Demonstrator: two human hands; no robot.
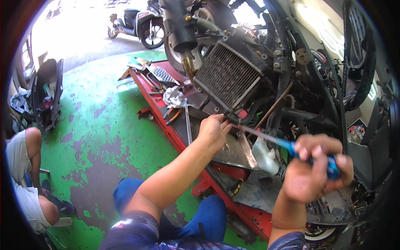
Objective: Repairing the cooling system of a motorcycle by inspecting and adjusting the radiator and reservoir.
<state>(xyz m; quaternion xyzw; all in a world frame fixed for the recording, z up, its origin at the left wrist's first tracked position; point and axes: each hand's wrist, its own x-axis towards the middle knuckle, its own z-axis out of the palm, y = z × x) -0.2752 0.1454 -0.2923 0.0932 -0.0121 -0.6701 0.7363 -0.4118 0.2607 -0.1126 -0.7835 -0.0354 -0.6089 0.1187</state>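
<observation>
My right hand point(310, 175) is wrapped round the blue handle of a screwdriver point(285, 143). Its long shaft points left, toward the fingertips of my left hand point(212, 132). Those fingers are bent together at the lower edge of a motorcycle's finned radiator point(228, 75), beside a black hose. What they pinch, and the tip of the screwdriver, are hidden there. Below my left hand lies a metal tray point(235, 151). A translucent white plastic container point(266, 157) sits between the tray and my right hand.
The stripped motorcycle stands on a red lift platform point(164, 125). Orange-handled pliers point(173, 116), crumpled foil point(175, 97) and several tools lie along its edge. Black body panels point(49, 91) stand at the left. A seated person point(31, 179) is lower left; a scooter point(139, 25) is parked outside.
</observation>
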